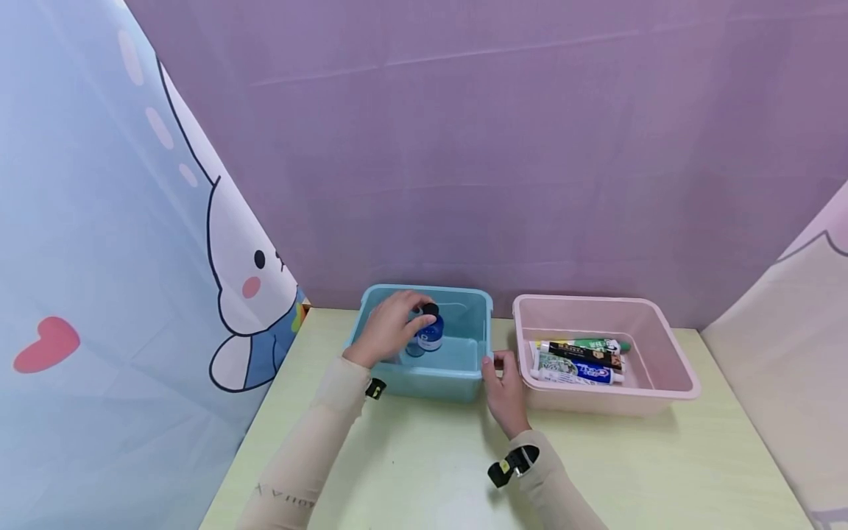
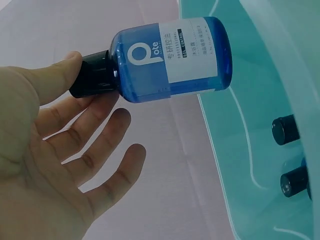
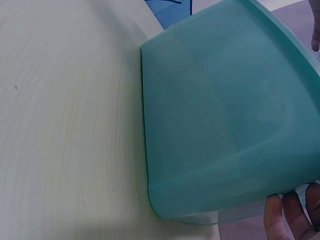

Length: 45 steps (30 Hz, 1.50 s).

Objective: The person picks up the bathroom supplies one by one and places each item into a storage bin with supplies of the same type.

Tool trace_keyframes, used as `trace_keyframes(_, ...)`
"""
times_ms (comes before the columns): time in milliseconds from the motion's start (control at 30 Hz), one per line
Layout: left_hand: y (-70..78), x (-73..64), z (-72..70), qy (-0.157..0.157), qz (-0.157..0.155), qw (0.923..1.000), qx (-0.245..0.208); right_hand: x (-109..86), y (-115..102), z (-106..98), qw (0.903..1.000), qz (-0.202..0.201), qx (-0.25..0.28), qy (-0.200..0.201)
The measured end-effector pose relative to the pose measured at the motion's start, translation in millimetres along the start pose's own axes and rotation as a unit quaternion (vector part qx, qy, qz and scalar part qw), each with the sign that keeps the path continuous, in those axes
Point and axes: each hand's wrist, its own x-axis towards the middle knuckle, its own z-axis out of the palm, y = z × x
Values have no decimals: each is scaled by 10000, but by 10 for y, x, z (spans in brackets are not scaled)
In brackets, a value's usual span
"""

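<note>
A small blue bottle point(image 2: 172, 60) with a black cap and a white label hangs over the teal bin point(image 1: 424, 386). My left hand point(image 1: 391, 327) pinches its black cap point(image 2: 94, 75) between thumb and fingers, the other fingers spread loosely. Inside the bin, the left wrist view shows two more black caps point(image 2: 286, 130), their bottles mostly hidden by the wall. At the bin's front right corner, my right hand point(image 1: 505, 390) touches the rim and side with its fingers; in the right wrist view its fingertips point(image 3: 295, 212) lie against the bin's side, the thumb out of sight.
A pink bin point(image 1: 609, 401) stands to the right of the teal one, with several toothpaste tubes point(image 1: 579, 361) lying in it. Both bins rest on a pale wooden table point(image 1: 424, 471). Behind it hangs a purple cloth point(image 1: 503, 162), with a printed blue cloth point(image 1: 132, 221) at the left.
</note>
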Motion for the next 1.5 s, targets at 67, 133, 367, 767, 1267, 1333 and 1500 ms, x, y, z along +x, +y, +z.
trace_keyframes(67, 4, 28, -7, -74, -28, 9999, 101, -16, -56, -13, 9999, 90, 21, -43)
trace_keyframes(133, 4, 56, -10, -143, -34, 9997, 203, -60, -165, -34, 9999, 102, 19, -79)
trace_keyframes(367, -23, 162, 12, -373, 0, 9990, 260, -173, -405, -75, 9999, -97, -67, -104)
trace_keyframes(767, -82, 341, 69, -811, -244, 9953, 480, 8, 42, 25, 9998, -144, -15, 120)
trace_keyframes(1267, -159, 511, 146, -1179, -112, 9862, 1161, 5, 46, 26, 9998, -127, -20, 144)
trace_keyframes(1333, -172, 534, 164, -1235, -77, 9834, 1330, 5, 43, 29, 9998, -132, -9, 141)
trace_keyframes(1500, -200, 580, 218, -1375, 34, 9747, 1760, -1, 42, 39, 9998, -129, -19, 143)
